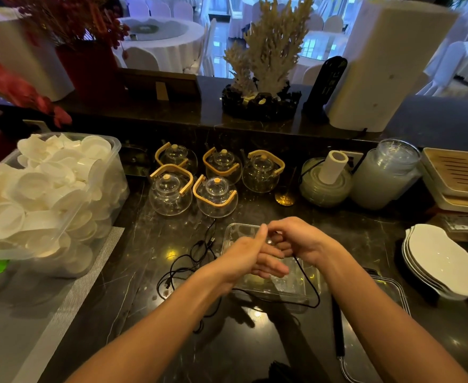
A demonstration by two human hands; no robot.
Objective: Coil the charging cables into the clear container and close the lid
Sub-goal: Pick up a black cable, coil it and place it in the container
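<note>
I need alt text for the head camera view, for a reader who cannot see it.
Two bare hands meet above a clear rectangular plastic container on a dark marble counter: the right hand pinches a thin black charging cable, the left hand has straight fingers. More tangled black cable lies left of it, five glass teapots with wooden handles behind.

Both forearms reach forward and meet; the left hand (250, 257) lies flat-fingered just beneath the curled, pinching right hand (296, 239).
</note>
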